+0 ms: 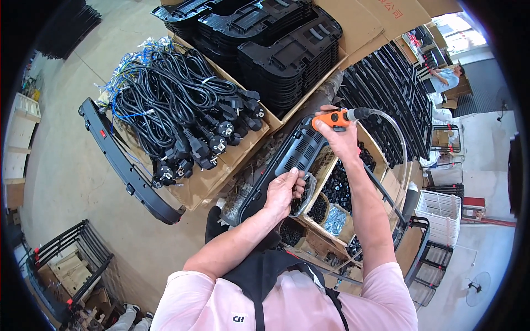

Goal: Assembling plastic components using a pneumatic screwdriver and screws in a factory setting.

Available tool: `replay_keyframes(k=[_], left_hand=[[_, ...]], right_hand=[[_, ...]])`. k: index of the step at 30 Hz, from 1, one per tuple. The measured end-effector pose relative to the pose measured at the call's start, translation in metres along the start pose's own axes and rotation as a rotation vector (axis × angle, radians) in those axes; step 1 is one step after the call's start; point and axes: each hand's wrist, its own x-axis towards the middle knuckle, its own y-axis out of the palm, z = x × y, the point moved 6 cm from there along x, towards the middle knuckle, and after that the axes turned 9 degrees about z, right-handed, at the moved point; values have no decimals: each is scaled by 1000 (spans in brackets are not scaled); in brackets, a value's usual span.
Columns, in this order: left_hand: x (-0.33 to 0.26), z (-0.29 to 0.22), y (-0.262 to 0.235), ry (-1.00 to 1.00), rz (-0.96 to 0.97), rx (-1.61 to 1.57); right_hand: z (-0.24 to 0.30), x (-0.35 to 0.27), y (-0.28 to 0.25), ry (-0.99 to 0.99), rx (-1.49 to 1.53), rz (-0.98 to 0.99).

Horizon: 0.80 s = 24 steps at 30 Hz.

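My right hand (343,142) is wrapped round an orange pneumatic screwdriver (331,119), whose clear air hose (402,138) curves off to the right. The tool lies over the far end of a long black plastic housing with a vented panel (301,150); its tip is hidden. At the panel's near end, my left hand (282,193) has its thumb on the black plastic and its fingers curled beneath. A clear plastic bag (310,187) lies beside the left fingers. Just right of the housing stand compartments of small black parts (338,187) and silver screws (335,220).
A carton of black power cords with plugs (193,110) stands at left, with stacked black panels (292,60) behind. Another long black housing (124,160) leans against the cord carton. Black frames (386,99) are stacked at right; a person (443,80) is farther back.
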Motion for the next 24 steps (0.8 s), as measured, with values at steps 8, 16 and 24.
replay_keyframes(k=[8, 16, 24], left_hand=[[21, -9, 2, 19, -45, -133], [39, -13, 8, 34, -59, -267], [50, -15, 18, 28, 82, -504]], right_hand=[[-9, 1, -2, 13, -18, -5], [27, -58, -16, -91, 194, -86], [32, -103, -14, -14, 278, -76]])
